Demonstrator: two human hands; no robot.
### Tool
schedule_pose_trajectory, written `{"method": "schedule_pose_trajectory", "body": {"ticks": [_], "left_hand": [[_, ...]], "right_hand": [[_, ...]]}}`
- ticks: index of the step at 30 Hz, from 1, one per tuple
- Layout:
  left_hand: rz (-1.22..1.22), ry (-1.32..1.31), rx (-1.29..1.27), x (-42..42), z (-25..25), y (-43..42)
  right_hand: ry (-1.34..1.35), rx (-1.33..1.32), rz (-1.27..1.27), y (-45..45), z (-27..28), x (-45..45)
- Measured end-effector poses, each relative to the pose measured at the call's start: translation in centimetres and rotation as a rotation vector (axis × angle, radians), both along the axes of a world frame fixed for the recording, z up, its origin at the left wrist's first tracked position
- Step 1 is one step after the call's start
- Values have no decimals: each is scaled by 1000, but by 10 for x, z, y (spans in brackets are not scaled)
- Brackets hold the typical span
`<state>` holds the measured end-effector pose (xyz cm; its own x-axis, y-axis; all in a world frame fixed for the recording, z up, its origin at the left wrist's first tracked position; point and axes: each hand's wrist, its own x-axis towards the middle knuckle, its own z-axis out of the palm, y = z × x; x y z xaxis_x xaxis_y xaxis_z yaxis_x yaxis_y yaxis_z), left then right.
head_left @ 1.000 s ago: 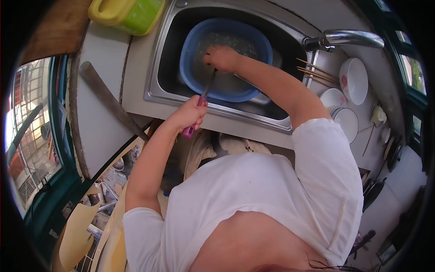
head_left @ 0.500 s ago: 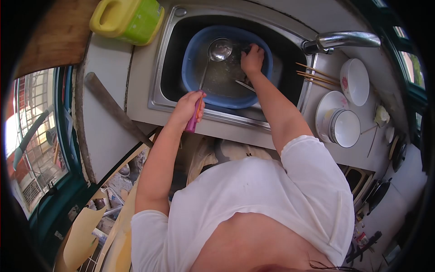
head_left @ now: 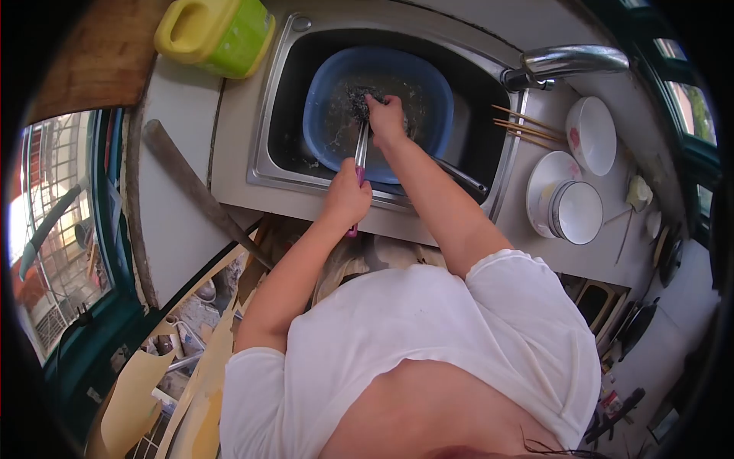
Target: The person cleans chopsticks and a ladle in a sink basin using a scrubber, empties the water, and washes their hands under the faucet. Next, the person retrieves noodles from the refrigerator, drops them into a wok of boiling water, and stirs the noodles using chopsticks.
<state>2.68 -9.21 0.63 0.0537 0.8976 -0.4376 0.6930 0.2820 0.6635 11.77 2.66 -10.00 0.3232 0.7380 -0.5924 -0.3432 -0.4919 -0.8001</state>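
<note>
My left hand [head_left: 349, 196] is wrapped round the purple handle of a metal ladle [head_left: 361, 145] at the front of the sink. The ladle's shaft points away over a blue basin [head_left: 312, 115] holding cloudy water. Over its far end, my right hand [head_left: 387, 122] grips a dark, tangled steel wool scrubber [head_left: 356, 102] between thumb and fingers. Scrubber and fingers hide the ladle's bowl. Another utensil with a slim metal handle [head_left: 466, 179] leans on the basin's near right rim, partly behind my right forearm.
The basin stands in a dark sink [head_left: 287, 99]. At right are a faucet [head_left: 573, 61], chopsticks [head_left: 527, 126], a tilted bowl [head_left: 592, 138], stacked bowls [head_left: 579, 213] and a plate [head_left: 537, 183]. A yellow-green jug [head_left: 229, 42] is at back left, a long wooden stick [head_left: 183, 172] at left.
My right hand has moved left from the basin's right side onto the ladle's far end with the scrubber. My left hand has shifted right with the ladle. The second utensil's handle now rests over the rim.
</note>
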Motion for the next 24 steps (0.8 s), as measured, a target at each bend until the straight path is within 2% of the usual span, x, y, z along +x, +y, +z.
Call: {"method": "schedule_pose_trajectory", "body": {"ticks": [1,5,8,9,12,13,14,15,17,20,23,24], "left_hand": [[1,-21,45,1,-2,0],[20,23,43,-9,-2,10],[8,-23,-3,-22,-5,-4],[11,-23,5,-26,-8,-9],[42,-36,-58,-35,-7,-14],[35,-12,-76,-40,1,-16],[30,18,-88,-45,7,-18],[41,26,-35,-50,11,-22],[83,-12,-100,-58,18,-30],[133,-55,-160,-62,15,-51],[180,-99,-144,-64,2,-65],[191,-117,-144,-63,-2,-67]], "right_hand": [[194,-18,-41,13,8,6],[-24,-13,25,-13,-20,-36],[47,-104,-18,5,21,-10],[191,-235,125,12,-2,-3],[93,-204,520,33,-31,9],[115,-323,567,30,50,20],[-127,-253,712,52,-26,35],[-481,-308,728,49,33,43],[-862,-163,433,58,2,70],[-1132,23,773,33,-51,82],[-400,129,444,10,-44,56],[-238,187,378,-2,-23,45]]}}
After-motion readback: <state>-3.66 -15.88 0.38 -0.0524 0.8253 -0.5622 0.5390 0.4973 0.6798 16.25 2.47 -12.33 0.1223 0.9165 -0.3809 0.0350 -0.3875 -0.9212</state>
